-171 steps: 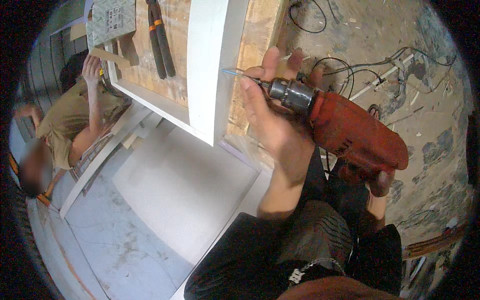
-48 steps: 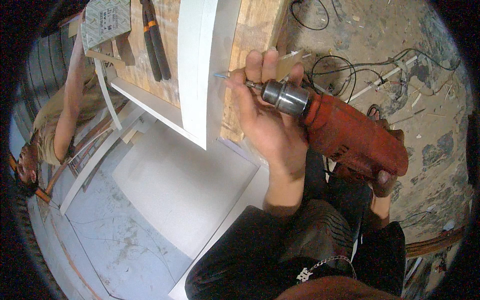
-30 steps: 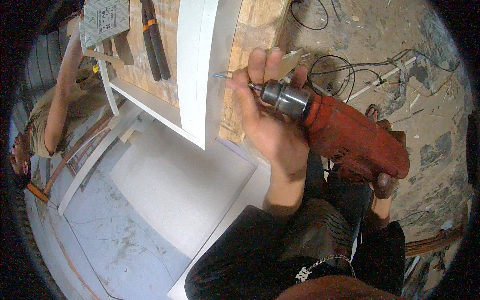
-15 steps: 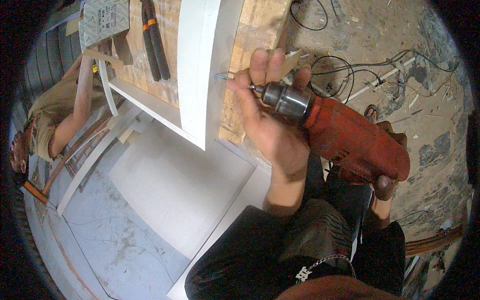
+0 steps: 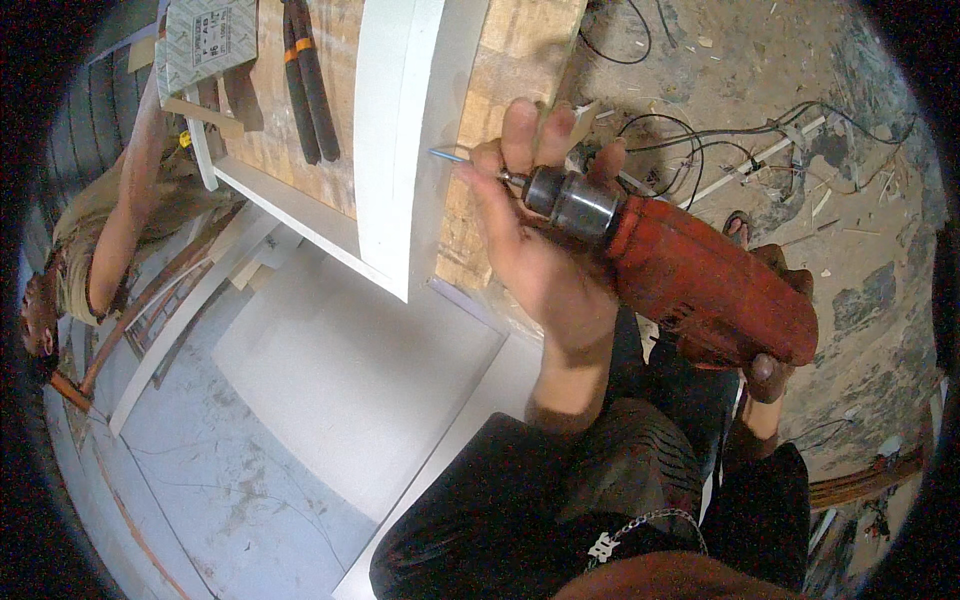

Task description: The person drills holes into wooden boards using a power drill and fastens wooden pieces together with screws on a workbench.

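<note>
A red corded-style drill point(image 5: 710, 275) with a metal chuck lies slantwise in front of me, pointing up and left. My right hand point(image 5: 770, 375) grips its rear end; most of that hand is hidden beneath the body. Ahead of the chuck, my left hand point(image 5: 550, 250) pinches a thin bluish screw point(image 5: 447, 155) between thumb and forefinger, its other fingers raised. The screw lines up with the driver bit point(image 5: 512, 179). Its tip meets the grey-white side of a curved white panel frame point(image 5: 390, 150), as far as I can tell.
Black-handled pliers point(image 5: 310, 90) with orange bands and a printed box point(image 5: 210, 40) rest on the wooden board point(image 5: 270, 165). Another person's arm point(image 5: 135, 210) reaches in at left. Black cables point(image 5: 690, 140) and scraps litter the floor. A pale sheet point(image 5: 340, 370) lies below the frame.
At left, the other person's arm has shifted a little leftward, and the short white strip near it sits differently. My hands, the drill and the screw have hardly moved.
</note>
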Motion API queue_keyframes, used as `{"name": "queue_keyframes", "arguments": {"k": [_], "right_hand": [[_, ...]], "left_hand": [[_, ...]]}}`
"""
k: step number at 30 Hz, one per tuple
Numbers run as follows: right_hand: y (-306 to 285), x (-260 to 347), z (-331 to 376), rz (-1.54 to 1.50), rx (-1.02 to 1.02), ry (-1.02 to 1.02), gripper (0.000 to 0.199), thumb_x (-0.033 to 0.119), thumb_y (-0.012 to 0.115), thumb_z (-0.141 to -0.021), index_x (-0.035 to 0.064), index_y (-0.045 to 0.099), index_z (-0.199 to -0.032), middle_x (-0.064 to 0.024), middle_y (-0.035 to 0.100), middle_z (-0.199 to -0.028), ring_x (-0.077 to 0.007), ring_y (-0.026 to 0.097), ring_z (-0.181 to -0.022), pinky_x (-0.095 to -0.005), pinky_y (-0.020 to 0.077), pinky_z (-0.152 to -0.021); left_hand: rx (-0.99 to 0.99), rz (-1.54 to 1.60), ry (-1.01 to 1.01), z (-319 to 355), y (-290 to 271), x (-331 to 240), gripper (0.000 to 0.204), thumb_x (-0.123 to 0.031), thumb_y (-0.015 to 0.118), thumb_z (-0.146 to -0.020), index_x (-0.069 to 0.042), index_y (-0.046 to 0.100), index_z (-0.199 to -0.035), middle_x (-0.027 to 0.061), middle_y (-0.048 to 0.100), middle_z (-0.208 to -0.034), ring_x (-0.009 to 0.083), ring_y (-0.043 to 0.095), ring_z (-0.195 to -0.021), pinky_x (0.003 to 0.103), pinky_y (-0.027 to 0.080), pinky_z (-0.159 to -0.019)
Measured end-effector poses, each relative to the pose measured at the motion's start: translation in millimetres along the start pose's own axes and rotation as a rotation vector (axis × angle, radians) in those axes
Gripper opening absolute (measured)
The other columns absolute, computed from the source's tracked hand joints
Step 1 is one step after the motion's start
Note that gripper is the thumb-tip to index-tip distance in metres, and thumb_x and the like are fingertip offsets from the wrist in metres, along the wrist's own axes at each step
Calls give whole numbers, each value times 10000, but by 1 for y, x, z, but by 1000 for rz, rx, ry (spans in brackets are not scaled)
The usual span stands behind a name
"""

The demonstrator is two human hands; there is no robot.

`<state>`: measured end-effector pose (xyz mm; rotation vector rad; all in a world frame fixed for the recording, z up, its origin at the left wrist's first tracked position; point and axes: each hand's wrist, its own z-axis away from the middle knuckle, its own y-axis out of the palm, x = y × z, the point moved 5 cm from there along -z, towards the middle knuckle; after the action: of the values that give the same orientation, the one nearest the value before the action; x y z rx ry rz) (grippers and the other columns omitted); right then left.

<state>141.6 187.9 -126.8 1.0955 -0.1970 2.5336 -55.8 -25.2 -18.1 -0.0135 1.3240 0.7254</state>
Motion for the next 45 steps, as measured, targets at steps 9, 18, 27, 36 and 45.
{"name": "queue_keyframes", "arguments": {"k": [9, 18, 27, 36, 45], "right_hand": [[0, 2, -1, 4, -8, -7, 444, 346, 551, -831, 47, 456, -1145, -104, 470, -1128, -228, 464, -1027, -377, 396, -878], [4, 2, -3, 4, -7, -9, 446, 337, 548, -835, 41, 456, -1155, -110, 474, -1142, -234, 469, -1039, -380, 399, -885], [6, 4, -9, -6, -9, -11, 447, 327, 546, -839, 35, 457, -1165, -117, 477, -1156, -240, 474, -1051, -384, 402, -892], [7, 7, -15, -9, -13, -8, 448, 318, 543, -843, 29, 457, -1175, -123, 480, -1170, -246, 479, -1063, -388, 405, -898], [7, 7, -17, -25, -18, -4, 449, 308, 540, -847, 23, 457, -1184, -129, 484, -1184, -251, 484, -1075, -392, 408, -905]], "left_hand": [[-1, 86, -18, -1, 0, 0, 374, -385, 189, -970, -93, 394, -1082, 84, 518, -1194, 228, 506, -1089, 425, 505, -814], [22, 174, -41, -2, -1, 2, 348, -383, 202, -969, -108, 395, -1062, 89, 537, -1170, 236, 508, -1084, 433, 499, -818], [-38, 44, -49, -1, 2, 1, 336, -376, 227, -970, -101, 387, -1077, 92, 542, -1146, 239, 516, -1037, 425, 480, -824], [-21, 139, -70, -2, 1, 5, 321, -377, 234, -970, -129, 386, -1106, 91, 544, -1143, 231, 519, -1018, 425, 472, -829], [-31, 138, -48, -1, -2, 1, 296, -389, 268, -965, -148, 390, -1086, 57, 549, -1126, 215, 545, -986, 397, 454, -859]]}}
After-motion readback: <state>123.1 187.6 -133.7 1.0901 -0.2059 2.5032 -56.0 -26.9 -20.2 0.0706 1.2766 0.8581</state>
